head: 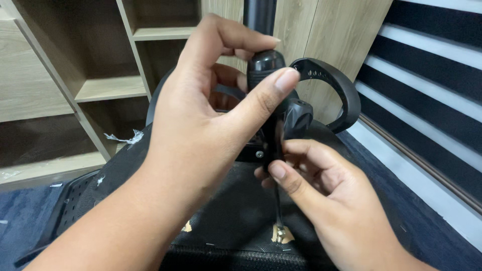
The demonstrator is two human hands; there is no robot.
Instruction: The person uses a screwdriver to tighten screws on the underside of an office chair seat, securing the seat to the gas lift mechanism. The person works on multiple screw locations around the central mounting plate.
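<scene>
Head view: left hand (201, 115) grips screwdriver (266, 68) handle, right hand (311, 185) pinches its shaft, tip seemingly hidden.

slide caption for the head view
Left hand grips a screwdriver handle, right hand steadies its shaft over a black chair underside.

I see a light wooden shelving unit (108, 88) with open compartments on the left, pale wood panels (346, 30) behind, and a dark blue carpet (20, 221) scattered with scraps. Black-and-white striped blinds (432, 65) fill the right side.
</scene>
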